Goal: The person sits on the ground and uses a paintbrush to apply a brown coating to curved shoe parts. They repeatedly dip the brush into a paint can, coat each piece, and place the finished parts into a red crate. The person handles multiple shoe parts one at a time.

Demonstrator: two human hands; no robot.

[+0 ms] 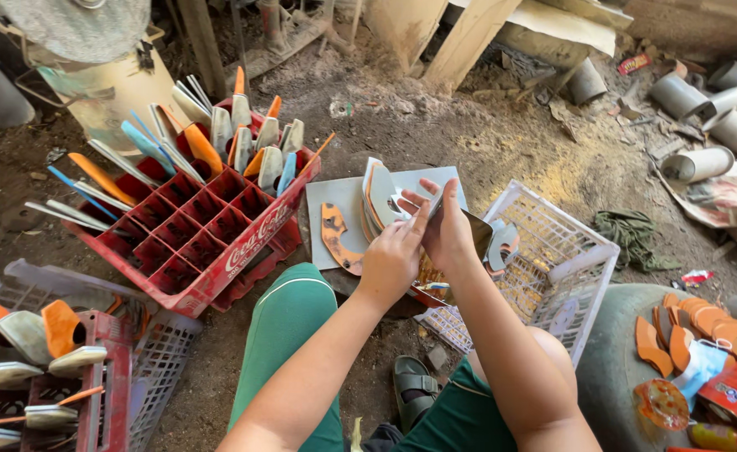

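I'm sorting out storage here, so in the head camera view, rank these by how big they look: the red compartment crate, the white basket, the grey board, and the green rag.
1. red compartment crate
2. white basket, partly hidden behind the arms, so its place against the crate is unsure
3. grey board, partly covered
4. green rag

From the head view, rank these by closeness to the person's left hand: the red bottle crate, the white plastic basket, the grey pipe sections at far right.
From the left hand:
1. Red bottle crate, just to its left.
2. White plastic basket, to the right, past the right hand.
3. Grey pipe sections, far upper right.
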